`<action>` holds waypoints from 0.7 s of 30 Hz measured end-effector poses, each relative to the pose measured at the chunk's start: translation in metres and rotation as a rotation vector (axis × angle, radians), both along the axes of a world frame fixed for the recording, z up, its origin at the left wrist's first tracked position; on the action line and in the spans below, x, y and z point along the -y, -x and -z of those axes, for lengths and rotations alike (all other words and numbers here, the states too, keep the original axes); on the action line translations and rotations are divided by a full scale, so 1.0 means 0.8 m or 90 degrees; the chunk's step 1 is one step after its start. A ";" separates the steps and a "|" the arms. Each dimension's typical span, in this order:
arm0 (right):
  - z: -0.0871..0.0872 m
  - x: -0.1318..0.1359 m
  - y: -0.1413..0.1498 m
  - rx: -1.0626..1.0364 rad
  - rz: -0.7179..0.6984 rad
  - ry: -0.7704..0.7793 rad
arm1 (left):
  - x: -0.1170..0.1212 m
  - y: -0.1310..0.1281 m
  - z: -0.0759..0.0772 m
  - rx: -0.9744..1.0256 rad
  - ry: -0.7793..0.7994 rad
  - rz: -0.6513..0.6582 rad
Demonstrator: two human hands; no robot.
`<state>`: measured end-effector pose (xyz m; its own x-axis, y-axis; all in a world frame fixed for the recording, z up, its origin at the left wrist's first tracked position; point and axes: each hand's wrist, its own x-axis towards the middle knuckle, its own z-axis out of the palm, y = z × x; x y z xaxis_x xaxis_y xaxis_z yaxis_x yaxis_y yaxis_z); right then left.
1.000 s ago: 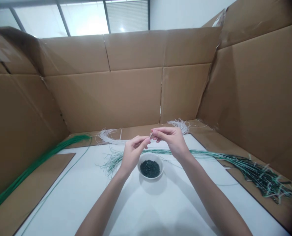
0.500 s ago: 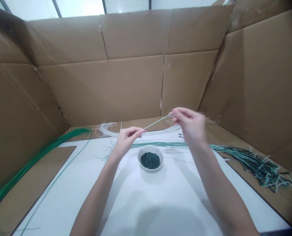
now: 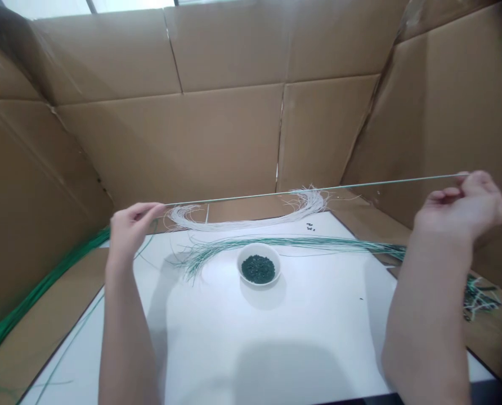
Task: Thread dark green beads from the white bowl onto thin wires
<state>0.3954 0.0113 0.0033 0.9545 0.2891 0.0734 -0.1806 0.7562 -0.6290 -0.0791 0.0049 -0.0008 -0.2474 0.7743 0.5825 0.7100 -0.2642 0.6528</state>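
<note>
A pale green cord (image 3: 255,196) is stretched nearly straight across the view, above the table. My left hand (image 3: 133,225) pinches its left end between thumb and fingers. At the far right, my right hand (image 3: 466,202) is closed on the other end, its fingertips partly hidden by the hand itself. Between my forearms, a small white bowl (image 3: 259,283) holds many dark green beads (image 3: 258,269). Behind the bowl lies a bundle of thin green and white cords (image 3: 276,242), running right to a dark, partly hidden cluster (image 3: 481,298) by my right forearm.
A curved bundle of white threads (image 3: 242,226) rests at the table's back. Thick green strands (image 3: 44,304) lie along the left side. Several dark bits (image 3: 310,227) sit near the back edge. Cardboard walls (image 3: 217,140) rise behind and on both sides of the white table (image 3: 217,337).
My hands have moved far apart, left hand leftward and right hand rightward. The cord between them now spans a much longer stretch. The view has tilted slightly downward.
</note>
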 end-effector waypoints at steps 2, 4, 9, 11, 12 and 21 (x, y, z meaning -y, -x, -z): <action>-0.001 -0.005 0.004 -0.014 -0.019 0.018 | 0.004 0.021 0.002 -0.049 -0.016 -0.133; -0.003 -0.011 0.017 0.009 -0.073 0.054 | 0.007 0.037 0.006 -0.099 0.029 -0.250; 0.003 -0.017 0.104 0.228 -0.297 0.109 | -0.001 0.055 0.019 -0.145 0.121 -0.411; 0.012 -0.010 0.155 0.319 -0.390 0.122 | -0.004 0.044 0.016 -0.130 0.103 -0.327; 0.017 -0.005 0.179 0.369 -0.442 0.126 | -0.004 0.031 0.013 -0.124 0.101 -0.256; 0.042 0.020 0.252 0.538 -0.643 0.135 | 0.018 -0.153 0.014 0.091 0.219 0.503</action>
<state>0.1939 -0.0049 -0.0307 0.0001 0.9172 0.3984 -0.0988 0.3964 -0.9127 0.0437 -0.0092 -0.0119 0.3837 0.8772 0.2887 0.3068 -0.4159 0.8561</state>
